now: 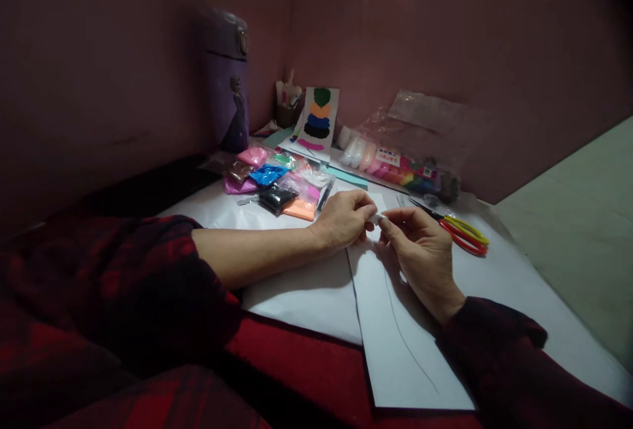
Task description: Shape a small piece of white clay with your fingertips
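My left hand (345, 219) and my right hand (422, 254) meet above a white sheet of paper (395, 376). Between their fingertips they pinch a small white piece (377, 218) that looks like soft clay; the fingers cover part of it. A thin curved pencil line runs down the sheet below my hands. Just right of my right hand lies a pair of scissors (465, 236) with yellow and red handles. Colourful clay packets, among them a blue one (268, 174), a black one (277, 199) and an orange one (299, 209), are heaped beyond my left forearm.
A tall purple bottle (228, 86) stands at the back left against the wall. Near the corner are a holder (285, 113) with tools and a card (320, 119) with coloured shapes. A clear bag of coloured clay (395, 165) lies along the back.
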`<state>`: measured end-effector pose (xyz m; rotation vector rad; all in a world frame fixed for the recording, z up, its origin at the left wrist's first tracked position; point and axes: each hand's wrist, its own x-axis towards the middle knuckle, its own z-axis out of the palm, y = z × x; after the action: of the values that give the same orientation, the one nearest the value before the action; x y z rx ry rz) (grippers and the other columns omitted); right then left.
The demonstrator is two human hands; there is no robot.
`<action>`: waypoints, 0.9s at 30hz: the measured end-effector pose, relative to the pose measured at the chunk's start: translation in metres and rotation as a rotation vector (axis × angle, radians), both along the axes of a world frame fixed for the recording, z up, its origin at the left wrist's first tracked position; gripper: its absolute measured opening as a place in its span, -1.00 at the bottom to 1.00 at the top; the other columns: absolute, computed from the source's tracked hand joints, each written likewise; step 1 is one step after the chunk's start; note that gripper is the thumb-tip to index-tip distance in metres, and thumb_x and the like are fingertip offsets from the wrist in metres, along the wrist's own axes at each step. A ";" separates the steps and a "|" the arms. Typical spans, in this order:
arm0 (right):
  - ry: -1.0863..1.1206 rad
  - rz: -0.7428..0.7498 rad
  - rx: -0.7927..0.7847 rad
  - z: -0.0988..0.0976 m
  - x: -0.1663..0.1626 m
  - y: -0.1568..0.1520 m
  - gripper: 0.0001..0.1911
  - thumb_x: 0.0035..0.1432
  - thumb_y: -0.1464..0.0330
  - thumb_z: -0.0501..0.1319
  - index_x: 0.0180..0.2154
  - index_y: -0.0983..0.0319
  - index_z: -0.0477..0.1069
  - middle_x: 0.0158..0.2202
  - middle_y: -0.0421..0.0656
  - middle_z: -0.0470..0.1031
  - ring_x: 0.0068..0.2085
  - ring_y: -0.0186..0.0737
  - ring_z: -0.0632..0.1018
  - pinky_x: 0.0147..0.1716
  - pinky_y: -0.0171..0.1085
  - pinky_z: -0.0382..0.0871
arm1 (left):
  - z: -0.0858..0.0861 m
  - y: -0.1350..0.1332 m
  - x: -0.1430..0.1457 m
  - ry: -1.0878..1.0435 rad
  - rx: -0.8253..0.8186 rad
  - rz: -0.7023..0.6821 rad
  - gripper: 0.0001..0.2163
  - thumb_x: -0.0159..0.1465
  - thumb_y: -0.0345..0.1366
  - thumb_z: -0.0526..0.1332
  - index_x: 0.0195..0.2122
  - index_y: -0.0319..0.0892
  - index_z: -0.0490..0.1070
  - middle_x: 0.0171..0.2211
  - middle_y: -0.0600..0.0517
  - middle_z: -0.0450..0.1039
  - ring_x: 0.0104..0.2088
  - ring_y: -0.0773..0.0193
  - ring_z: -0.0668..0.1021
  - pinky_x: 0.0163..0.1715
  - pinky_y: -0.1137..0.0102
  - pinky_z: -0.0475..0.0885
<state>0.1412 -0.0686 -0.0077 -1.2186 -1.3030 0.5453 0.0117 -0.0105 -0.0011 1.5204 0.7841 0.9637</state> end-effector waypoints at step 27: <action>0.023 0.101 0.041 -0.003 -0.001 -0.002 -0.87 0.12 0.34 0.31 -0.27 0.20 0.41 -0.53 -0.29 0.42 -0.61 -0.39 0.41 -0.67 -0.38 0.33 | 0.002 0.000 0.000 -0.055 0.023 -0.013 -0.87 0.14 -0.37 0.24 -0.49 -0.24 0.30 -0.67 0.17 0.33 -0.74 0.51 0.36 -0.74 0.58 0.23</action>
<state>0.1403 -0.0704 -0.0105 -1.1144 -1.3552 0.6011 0.0114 -0.0107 0.0005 1.5113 0.7253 1.0035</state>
